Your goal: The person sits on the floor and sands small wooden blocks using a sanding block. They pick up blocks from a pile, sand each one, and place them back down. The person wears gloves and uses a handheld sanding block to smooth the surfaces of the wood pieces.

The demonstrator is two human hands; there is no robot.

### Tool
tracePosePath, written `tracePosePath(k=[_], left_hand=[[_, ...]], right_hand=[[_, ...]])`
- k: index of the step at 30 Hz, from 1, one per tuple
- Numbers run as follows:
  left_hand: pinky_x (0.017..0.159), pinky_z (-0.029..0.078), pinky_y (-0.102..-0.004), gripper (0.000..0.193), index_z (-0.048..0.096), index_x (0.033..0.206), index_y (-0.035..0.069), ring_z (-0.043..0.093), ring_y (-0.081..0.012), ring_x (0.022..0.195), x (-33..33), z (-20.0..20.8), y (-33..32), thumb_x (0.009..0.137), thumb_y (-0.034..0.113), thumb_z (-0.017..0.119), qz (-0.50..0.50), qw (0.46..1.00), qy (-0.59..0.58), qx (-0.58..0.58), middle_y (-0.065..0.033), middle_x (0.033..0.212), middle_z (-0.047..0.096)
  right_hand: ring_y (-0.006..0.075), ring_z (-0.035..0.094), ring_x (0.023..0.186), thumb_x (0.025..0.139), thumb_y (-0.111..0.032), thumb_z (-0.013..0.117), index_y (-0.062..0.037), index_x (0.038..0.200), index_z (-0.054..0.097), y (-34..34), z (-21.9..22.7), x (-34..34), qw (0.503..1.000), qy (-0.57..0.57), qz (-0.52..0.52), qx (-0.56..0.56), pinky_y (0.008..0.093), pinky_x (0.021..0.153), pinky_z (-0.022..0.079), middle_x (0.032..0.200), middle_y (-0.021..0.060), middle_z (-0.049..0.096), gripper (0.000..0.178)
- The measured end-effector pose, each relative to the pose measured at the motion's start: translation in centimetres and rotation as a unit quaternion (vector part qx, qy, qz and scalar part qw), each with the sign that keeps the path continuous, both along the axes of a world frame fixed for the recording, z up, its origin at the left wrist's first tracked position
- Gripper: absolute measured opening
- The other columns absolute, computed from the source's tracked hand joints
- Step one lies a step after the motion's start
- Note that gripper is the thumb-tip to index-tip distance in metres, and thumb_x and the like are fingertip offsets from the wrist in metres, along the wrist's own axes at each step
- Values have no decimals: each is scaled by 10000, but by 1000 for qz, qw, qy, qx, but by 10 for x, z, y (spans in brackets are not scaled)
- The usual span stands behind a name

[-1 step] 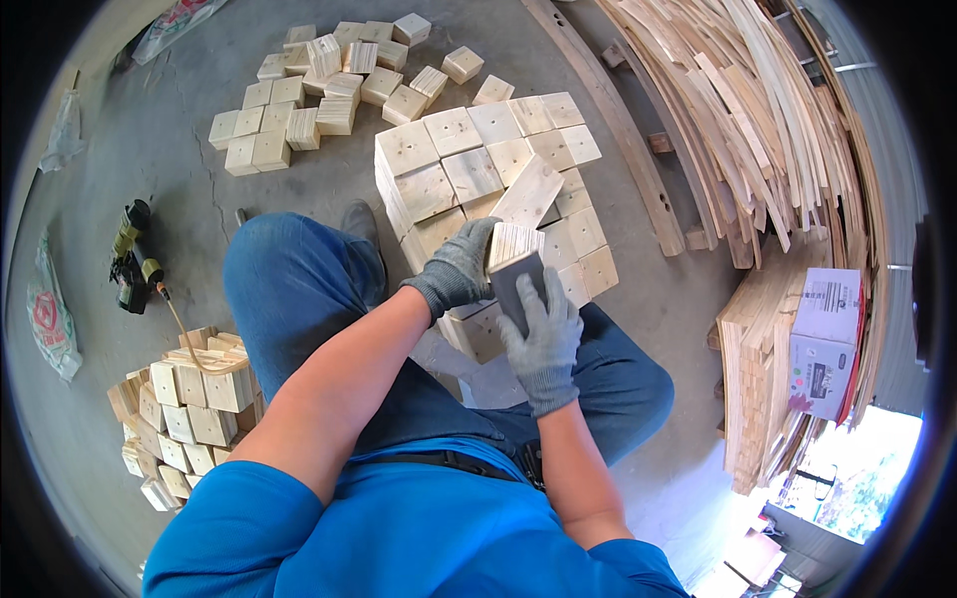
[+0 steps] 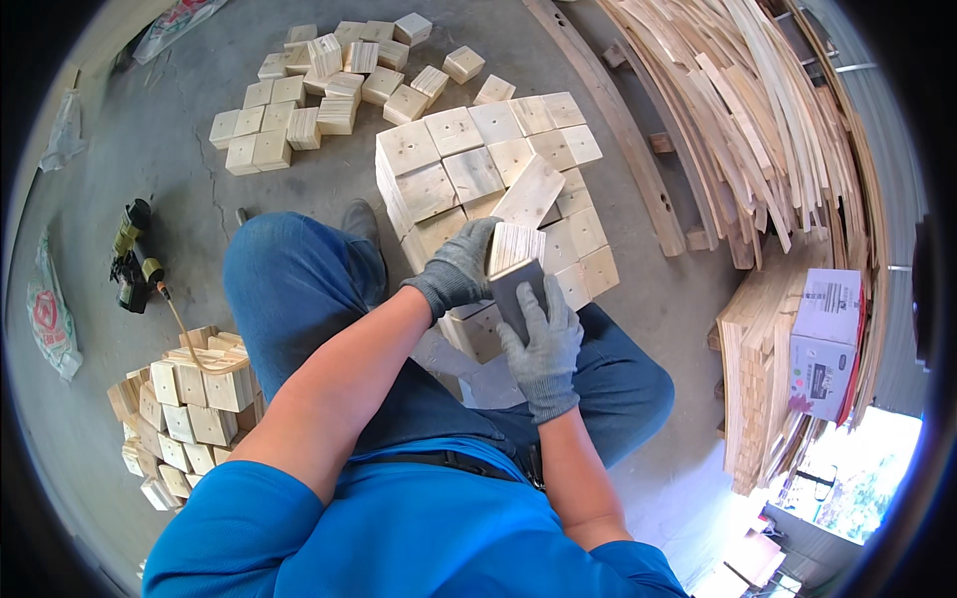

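Observation:
My left hand (image 2: 462, 261), in a grey glove, grips a laminated wooden block (image 2: 516, 245) over the near part of a stack of wooden blocks (image 2: 429, 189). The layered end of the held block faces up. My right hand (image 2: 546, 344), gloved too, is closed on a flat dark grey sanding pad (image 2: 510, 291) that lies against the block's near side. Its fingers lie along the pad's right part, and the thumb is at its lower edge. A short board (image 2: 529, 191) rests aslant on the stack just beyond my hands.
Loose wooden blocks (image 2: 269, 149) lie on the floor at the far left. Beside my left knee is another block pile (image 2: 211, 424), with a hose across it and a nail gun (image 2: 132, 257) behind. Long wood strips (image 2: 718, 120), a beam (image 2: 618, 125) and a carton (image 2: 825, 339) line the right.
The sanding pad and my right hand have shifted very slightly against the block, showing a little more of its edge. My left hand stays in place.

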State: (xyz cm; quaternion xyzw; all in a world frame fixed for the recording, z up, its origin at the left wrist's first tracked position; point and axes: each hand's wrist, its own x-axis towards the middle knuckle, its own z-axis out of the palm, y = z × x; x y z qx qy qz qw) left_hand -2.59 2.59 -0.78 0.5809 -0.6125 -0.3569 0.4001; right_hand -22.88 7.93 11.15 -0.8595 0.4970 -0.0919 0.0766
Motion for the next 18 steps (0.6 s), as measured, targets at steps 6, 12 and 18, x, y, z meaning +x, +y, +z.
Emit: tracePosePath(k=[6, 12, 18], left_hand=[[1165, 463, -482, 1015, 452, 1530, 103, 546, -430, 1388, -1, -2, -2, 708, 423, 954, 0, 1000, 6, 22, -234, 1461, 547], [1203, 433, -438, 1080, 418, 1559, 79, 526, -415, 1398, -2, -4, -5, 683, 361, 984, -4, 1000, -5, 18, -226, 1480, 521], [1205, 428, -426, 1015, 425, 1552, 81, 524, -409, 1397, -2, -11, -6, 720, 327, 952, -5, 1000, -2, 7, -222, 1462, 536]], right_hand=[[450, 547, 1326, 864, -316, 841, -197, 1507, 629, -15, -3, -5, 1000, -23, 9, 1, 622, 1092, 431, 1618, 213, 470, 687], [448, 612, 1269, 862, -312, 834, -203, 1473, 654, -124, -11, 31, 996, -34, -82, -17, 561, 1057, 501, 1583, 156, 540, 646], [465, 615, 1255, 863, -298, 833, -192, 1489, 636, -110, -14, 28, 996, -33, -76, -21, 563, 1056, 504, 1596, 183, 516, 666]])
